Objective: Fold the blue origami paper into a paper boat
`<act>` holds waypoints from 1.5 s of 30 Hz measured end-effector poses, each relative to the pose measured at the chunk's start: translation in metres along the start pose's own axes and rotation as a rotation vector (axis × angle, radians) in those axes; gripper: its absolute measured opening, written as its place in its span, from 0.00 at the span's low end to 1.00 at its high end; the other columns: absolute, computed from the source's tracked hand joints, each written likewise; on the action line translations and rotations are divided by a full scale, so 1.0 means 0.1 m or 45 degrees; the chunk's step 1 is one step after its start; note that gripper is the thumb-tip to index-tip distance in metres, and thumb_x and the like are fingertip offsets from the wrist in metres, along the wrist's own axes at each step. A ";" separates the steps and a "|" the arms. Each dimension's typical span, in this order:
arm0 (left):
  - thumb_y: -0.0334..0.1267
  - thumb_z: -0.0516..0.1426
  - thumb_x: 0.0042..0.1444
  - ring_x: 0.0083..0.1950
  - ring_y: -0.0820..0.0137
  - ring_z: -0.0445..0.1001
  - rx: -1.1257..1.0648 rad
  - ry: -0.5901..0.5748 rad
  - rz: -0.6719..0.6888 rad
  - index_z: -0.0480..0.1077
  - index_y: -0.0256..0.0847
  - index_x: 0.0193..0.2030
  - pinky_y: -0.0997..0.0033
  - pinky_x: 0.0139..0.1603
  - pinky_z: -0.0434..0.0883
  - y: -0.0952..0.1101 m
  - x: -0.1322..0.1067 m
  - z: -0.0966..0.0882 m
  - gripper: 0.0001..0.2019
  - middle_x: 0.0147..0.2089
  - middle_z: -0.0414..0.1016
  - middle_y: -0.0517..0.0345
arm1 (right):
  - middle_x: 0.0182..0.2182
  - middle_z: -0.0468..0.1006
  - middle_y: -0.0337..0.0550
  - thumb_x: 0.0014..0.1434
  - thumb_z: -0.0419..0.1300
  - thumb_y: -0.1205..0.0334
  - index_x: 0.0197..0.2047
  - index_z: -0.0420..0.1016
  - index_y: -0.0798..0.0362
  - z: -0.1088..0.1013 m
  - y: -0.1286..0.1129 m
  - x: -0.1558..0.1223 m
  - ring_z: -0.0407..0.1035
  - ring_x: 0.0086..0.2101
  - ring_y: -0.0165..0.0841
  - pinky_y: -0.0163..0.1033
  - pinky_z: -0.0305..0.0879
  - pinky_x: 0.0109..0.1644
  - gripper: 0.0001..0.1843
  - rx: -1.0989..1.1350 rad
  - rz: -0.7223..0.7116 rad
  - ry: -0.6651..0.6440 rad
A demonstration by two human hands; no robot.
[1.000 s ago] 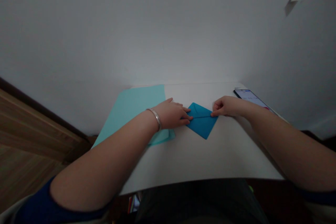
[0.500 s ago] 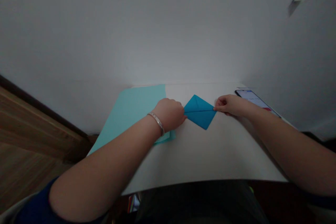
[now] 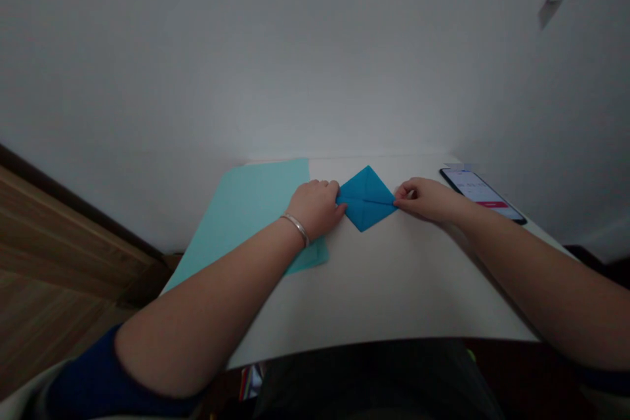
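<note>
A folded blue paper [image 3: 365, 198], diamond-shaped with a crease across its middle, sits toward the back of the white table [image 3: 384, 289]. My left hand [image 3: 315, 207], a silver bracelet on its wrist, pinches the paper's left corner with closed fingers. My right hand [image 3: 424, 198] pinches the right corner, fingers curled. The paper stretches between both hands just above the tabletop or on it; I cannot tell which.
A stack of light turquoise sheets [image 3: 246, 210] lies on the table's left side, partly under my left forearm. A phone [image 3: 481, 194] with a lit screen rests at the back right edge. A pale wall rises behind; wooden floor shows at the left.
Both hands moved the blue paper farther back on the table. My left hand went from lying flat on the paper to pinching its left corner; the paper now shows as an even diamond.
</note>
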State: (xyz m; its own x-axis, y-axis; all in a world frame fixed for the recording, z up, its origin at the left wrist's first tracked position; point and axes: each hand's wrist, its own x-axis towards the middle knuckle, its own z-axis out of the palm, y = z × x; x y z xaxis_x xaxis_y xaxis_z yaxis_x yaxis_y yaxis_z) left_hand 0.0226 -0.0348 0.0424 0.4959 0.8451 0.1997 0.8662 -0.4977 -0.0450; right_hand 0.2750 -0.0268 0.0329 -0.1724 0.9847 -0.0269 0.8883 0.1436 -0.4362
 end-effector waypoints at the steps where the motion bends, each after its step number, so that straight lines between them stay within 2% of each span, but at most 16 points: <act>1: 0.45 0.52 0.59 0.48 0.58 0.72 -0.052 0.009 -0.039 0.67 0.34 0.49 0.61 0.48 0.67 0.00 0.00 0.01 0.18 0.46 0.74 0.44 | 0.25 0.75 0.41 0.52 0.57 0.56 0.28 0.70 0.50 0.00 -0.02 -0.01 0.68 0.27 0.33 0.37 0.59 0.29 0.08 0.024 0.003 -0.002; 3: 0.47 0.53 0.59 0.51 0.59 0.71 -0.160 0.050 -0.105 0.64 0.34 0.55 0.61 0.51 0.67 -0.02 0.02 0.04 0.22 0.50 0.72 0.44 | 0.24 0.73 0.40 0.53 0.56 0.56 0.29 0.69 0.50 0.00 -0.05 -0.02 0.66 0.25 0.32 0.36 0.57 0.27 0.08 0.086 0.009 0.019; 6: 0.50 0.55 0.58 0.54 0.58 0.69 -0.356 0.091 -0.156 0.54 0.32 0.65 0.60 0.54 0.65 -0.06 0.07 0.11 0.33 0.53 0.71 0.42 | 0.20 0.68 0.37 0.54 0.54 0.56 0.29 0.64 0.49 0.02 -0.05 -0.03 0.62 0.22 0.30 0.35 0.55 0.25 0.07 0.228 -0.001 0.060; 8: 0.50 0.58 0.55 0.50 0.60 0.72 -0.572 0.054 -0.223 0.49 0.32 0.67 0.63 0.50 0.67 -0.08 0.10 0.16 0.39 0.51 0.73 0.43 | 0.19 0.65 0.34 0.54 0.53 0.56 0.29 0.62 0.49 0.05 -0.03 -0.02 0.59 0.20 0.29 0.35 0.53 0.24 0.07 0.359 -0.028 0.065; 11: 0.47 0.61 0.52 0.45 0.65 0.73 -0.862 0.066 -0.331 0.47 0.32 0.68 0.66 0.46 0.69 -0.09 0.13 0.19 0.42 0.51 0.72 0.44 | 0.19 0.62 0.32 0.54 0.55 0.55 0.30 0.61 0.48 0.07 -0.03 -0.02 0.55 0.19 0.27 0.34 0.50 0.22 0.08 0.560 -0.060 0.031; 14: 0.46 0.61 0.51 0.43 0.64 0.74 -1.004 0.007 -0.359 0.50 0.33 0.67 0.65 0.43 0.70 -0.06 0.14 0.16 0.40 0.49 0.73 0.45 | 0.20 0.64 0.33 0.53 0.56 0.56 0.30 0.60 0.48 0.07 -0.06 -0.04 0.55 0.18 0.26 0.34 0.49 0.21 0.08 0.720 -0.027 -0.018; 17: 0.45 0.62 0.50 0.42 0.63 0.74 -1.054 -0.047 -0.321 0.59 0.35 0.62 0.65 0.41 0.71 -0.03 0.12 0.10 0.34 0.44 0.76 0.48 | 0.24 0.70 0.37 0.52 0.57 0.56 0.30 0.61 0.49 0.06 -0.11 -0.06 0.57 0.18 0.26 0.34 0.52 0.21 0.08 0.841 0.028 0.015; 21: 0.47 0.59 0.51 0.39 0.64 0.74 -1.046 -0.077 -0.251 0.72 0.35 0.43 0.68 0.37 0.70 -0.02 0.12 0.07 0.18 0.39 0.77 0.51 | 0.23 0.69 0.36 0.47 0.62 0.59 0.33 0.62 0.48 0.06 -0.16 -0.08 0.63 0.22 0.29 0.34 0.59 0.25 0.11 0.918 0.061 0.106; 24: 0.47 0.58 0.50 0.36 0.66 0.73 -1.159 -0.085 -0.211 0.72 0.36 0.37 0.69 0.35 0.69 -0.01 0.13 0.11 0.15 0.36 0.77 0.54 | 0.22 0.70 0.36 0.47 0.62 0.56 0.37 0.68 0.49 0.09 -0.18 -0.08 0.64 0.23 0.30 0.35 0.61 0.26 0.13 0.889 0.060 0.047; 27: 0.46 0.58 0.49 0.34 0.67 0.73 -1.261 -0.089 -0.180 0.73 0.36 0.37 0.70 0.34 0.69 0.01 0.13 0.14 0.14 0.34 0.77 0.55 | 0.25 0.75 0.40 0.47 0.62 0.53 0.35 0.73 0.52 0.13 -0.21 -0.08 0.68 0.26 0.33 0.37 0.63 0.28 0.14 0.780 -0.014 -0.022; 32: 0.46 0.59 0.48 0.33 0.68 0.71 -1.134 -0.133 -0.106 0.74 0.37 0.34 0.71 0.32 0.66 0.06 0.11 0.10 0.13 0.31 0.75 0.57 | 0.28 0.78 0.42 0.46 0.63 0.55 0.34 0.78 0.53 0.16 -0.30 -0.10 0.71 0.32 0.37 0.39 0.66 0.34 0.13 0.576 -0.067 -0.008; 38: 0.48 0.58 0.49 0.28 0.70 0.67 -0.943 -0.139 -0.101 0.73 0.37 0.25 0.73 0.27 0.60 0.11 0.09 0.03 0.14 0.22 0.68 0.60 | 0.24 0.75 0.39 0.46 0.60 0.59 0.30 0.76 0.53 0.17 -0.42 -0.15 0.68 0.28 0.34 0.36 0.60 0.30 0.09 0.346 -0.145 0.055; 45: 0.47 0.58 0.49 0.26 0.72 0.64 -0.958 -0.153 -0.128 0.71 0.36 0.23 0.73 0.27 0.59 0.09 0.11 0.04 0.14 0.22 0.67 0.60 | 0.21 0.72 0.38 0.44 0.58 0.60 0.28 0.74 0.54 0.14 -0.44 -0.14 0.65 0.25 0.32 0.36 0.57 0.27 0.08 0.308 -0.093 0.048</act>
State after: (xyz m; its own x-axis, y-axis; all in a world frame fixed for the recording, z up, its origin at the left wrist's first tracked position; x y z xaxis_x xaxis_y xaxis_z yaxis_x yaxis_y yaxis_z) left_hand 0.0363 -0.0294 0.0404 0.4576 0.8873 0.0582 0.6535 -0.3800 0.6546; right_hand 0.2327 -0.0478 0.0401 -0.2122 0.9762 0.0442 0.7455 0.1910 -0.6385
